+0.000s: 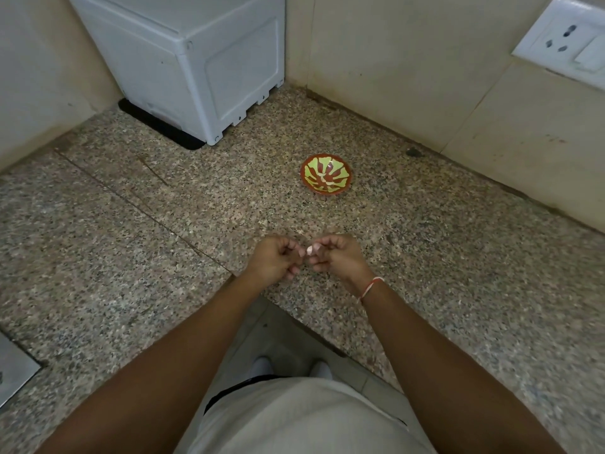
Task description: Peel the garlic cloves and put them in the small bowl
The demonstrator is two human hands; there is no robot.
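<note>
While both hands meet over the near edge of the speckled stone table (425, 257), we see the left hand (273, 258) and the right hand (337, 255) curled in toward each other, fingers bent tight, pinching a small pale garlic clove (311, 249) between them. We judge the step in hand to be the peeling itself. To do it well we would hold the clove steady with one hand, catch the loose skin at its tip with a nail of the other, and pull along the length (gently, so the clove does not slip onto the table). The small bowl (326, 174), red with a yellow-green pattern, sits farther back on the table, well apart from the hands, and a pale bit or two seems to lie inside it, though we cannot be sure. Most of the clove is hidden by the fingers; we cannot tell how much skin remains on it.
</note>
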